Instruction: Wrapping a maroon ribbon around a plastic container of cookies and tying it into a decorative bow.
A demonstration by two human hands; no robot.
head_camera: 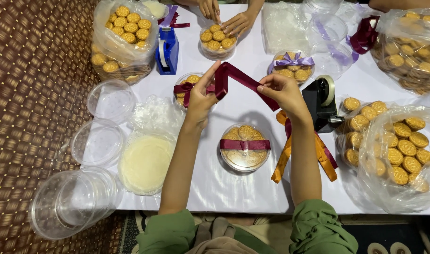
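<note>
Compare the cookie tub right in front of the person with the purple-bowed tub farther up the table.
The near tub wears a flat maroon band and no bow; the far tub carries a tied purple bow. The near tub looks larger in the picture and stands closer to the person. Both are round, clear, and filled with golden cookies.

Blue tape dispenser (167,49), black tape dispenser (321,101), stacked clear lids (71,200), orange ribbon (283,157).

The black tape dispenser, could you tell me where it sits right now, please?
In the head view, the black tape dispenser stands on the white table, just right of the person's right hand, beside a bag of biscuits.
</note>
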